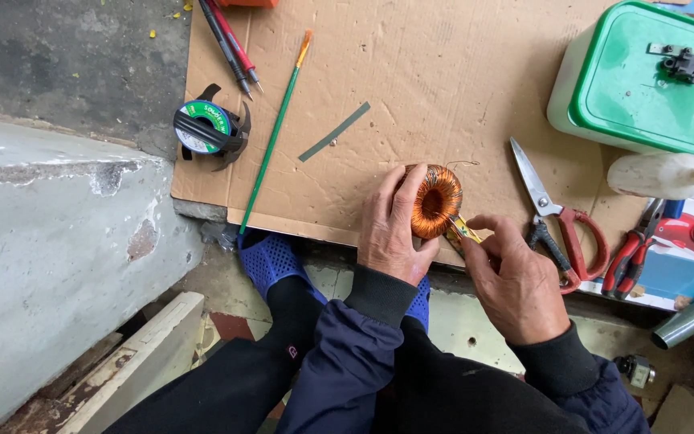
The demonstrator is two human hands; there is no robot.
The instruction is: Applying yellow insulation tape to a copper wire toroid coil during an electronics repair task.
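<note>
Copper toroid coil (435,201) sits clasped in our left hand (391,229), its hole facing up at us. Our right hand (516,277) pinches a yellow strip (465,231) just right of the coil, touching its lower rim.

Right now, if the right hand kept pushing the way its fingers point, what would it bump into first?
Probably the copper-wound ring coil: the right hand points up-left, pinching a small yellowish strip whose tip already sits at the coil, which the left hand holds.
</note>
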